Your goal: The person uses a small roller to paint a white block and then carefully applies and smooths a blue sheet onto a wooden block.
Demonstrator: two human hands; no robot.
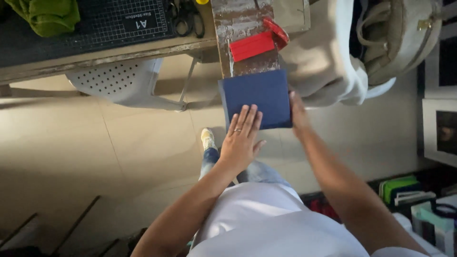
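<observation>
A dark blue square board [259, 93] lies on the near end of a worn wooden plank [240, 21] that sticks out from the workbench. My left hand [242, 138] lies flat on the board's near left part, fingers spread and a ring on one finger. My right hand [299, 114] grips the board's right edge. A red clamp-like tool [258, 42] sits on the plank just beyond the board.
A workbench [95, 56] holds a dark cutting mat [119, 19], black scissors [186, 18] and green cloth [47, 15]. A white perforated plastic chair [121, 81] stands under it. Beige fabric [323, 57] and a bag [402, 35] are at right; boxes [414, 200] at lower right.
</observation>
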